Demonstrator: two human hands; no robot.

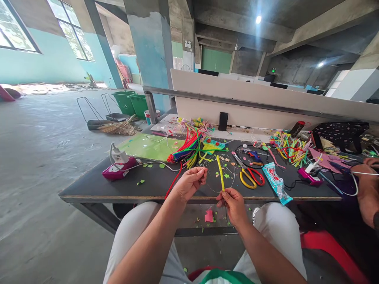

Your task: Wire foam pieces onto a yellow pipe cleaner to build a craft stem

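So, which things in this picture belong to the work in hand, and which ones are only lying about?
Probably in the work:
yellow fuzzy stem, in the right hand
bundle of coloured stems
scissors

Seemingly just lying about:
blue packet
black phone
broom

Bright windows (pixel 71 30), glaring lamp (pixel 258 19), stretched edges
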